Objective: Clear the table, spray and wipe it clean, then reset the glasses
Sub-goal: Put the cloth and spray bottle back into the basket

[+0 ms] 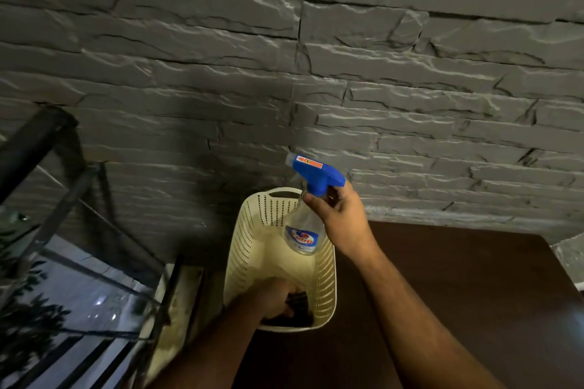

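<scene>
Railing: far left there's a dark metal railing (47,167) with glass panels, and through it you can see some blurry leaves and a paler surface lower down. Pretty dim over there.

Left hand: the left hand (273,297) is reaching down into the near end of the basket, fingers curled around something dark (300,303) at the bottom. Honestly can't make out what the dark thing is, it's too murky, could be cloth, could be anything. It does look like the fingers are wrapped on it though, not just resting.

Basket: cream plastic basket (246,246), perforated sides, handle slot at the far end. It sits at the left edge of the table, far end close to the wall.

Spray bottle: clear spray bottle (303,230) with a blue trigger head and a blue and white label. It's up in the air over the far part of the basket, tilted, with its bottom end dipping inside the rim.

Right hand: the right hand (339,215) has the bottle by the neck, just under the blue head, fingers closed snug around it.

Table: dark brown table (458,278), taking up the lower right, with the right forearm stretched across it.

Wall: grey rough stone wall (316,57) fills the whole background behind all of it.
</scene>
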Tool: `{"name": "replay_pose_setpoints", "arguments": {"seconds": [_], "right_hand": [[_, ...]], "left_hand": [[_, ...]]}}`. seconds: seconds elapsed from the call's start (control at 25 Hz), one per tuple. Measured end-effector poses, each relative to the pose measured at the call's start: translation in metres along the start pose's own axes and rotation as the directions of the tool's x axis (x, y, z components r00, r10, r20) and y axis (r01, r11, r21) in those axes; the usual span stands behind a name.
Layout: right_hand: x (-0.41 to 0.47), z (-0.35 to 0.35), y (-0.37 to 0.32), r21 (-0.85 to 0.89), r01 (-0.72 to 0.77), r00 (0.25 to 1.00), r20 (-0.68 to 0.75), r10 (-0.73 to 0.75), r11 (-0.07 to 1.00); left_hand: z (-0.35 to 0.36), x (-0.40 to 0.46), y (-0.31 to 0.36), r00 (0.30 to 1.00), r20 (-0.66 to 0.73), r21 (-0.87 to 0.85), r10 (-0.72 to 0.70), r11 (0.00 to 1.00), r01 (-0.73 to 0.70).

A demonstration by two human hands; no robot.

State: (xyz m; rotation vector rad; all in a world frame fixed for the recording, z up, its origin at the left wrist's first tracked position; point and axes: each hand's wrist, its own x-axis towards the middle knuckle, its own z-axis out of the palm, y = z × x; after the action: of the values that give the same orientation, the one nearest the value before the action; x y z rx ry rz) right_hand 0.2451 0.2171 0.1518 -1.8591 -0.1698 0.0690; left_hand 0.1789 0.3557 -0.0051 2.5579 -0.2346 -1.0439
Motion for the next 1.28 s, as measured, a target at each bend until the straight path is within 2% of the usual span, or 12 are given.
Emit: {"name": "replay_pose_setpoints", "arguments": {"seconds": [0.16,0.36,0.6,0.88,1.12,1.28], "right_hand": [[0.008,0.017,0.029,0.007,-0.015,0.999,0.033,0.015,1.0],[0.015,0.027,0.05,0.042,-0.082,0.995,0.064,0.079,0.996],[0.026,0.043,0.067,0.038,-0.121,0.99,0.074,0.118,0.992],[0.034,0.039,0.08,0.063,-0.169,0.979,0.121,0.161,0.984],[0.037,0.034,0.074,0.1,-0.201,0.975,0.117,0.189,0.974],[0.033,0.034,0.071,-0.033,-0.189,0.98,0.066,0.19,0.982]], "left_hand": [[0.01,0.005,-0.009,0.999,0.049,0.067,-0.01,0.998,0.006],[0.014,0.01,-0.009,1.0,0.02,0.019,0.014,1.0,-0.015],[0.011,0.017,-0.006,0.997,-0.071,-0.121,-0.019,0.993,0.011],[0.01,0.02,-0.002,0.997,-0.078,-0.1,-0.011,0.995,0.004],[-0.005,0.012,0.004,0.965,-0.248,-0.122,0.079,0.986,-0.112],[-0.021,0.002,-0.001,0.944,-0.322,-0.158,0.069,0.979,-0.125]]}}
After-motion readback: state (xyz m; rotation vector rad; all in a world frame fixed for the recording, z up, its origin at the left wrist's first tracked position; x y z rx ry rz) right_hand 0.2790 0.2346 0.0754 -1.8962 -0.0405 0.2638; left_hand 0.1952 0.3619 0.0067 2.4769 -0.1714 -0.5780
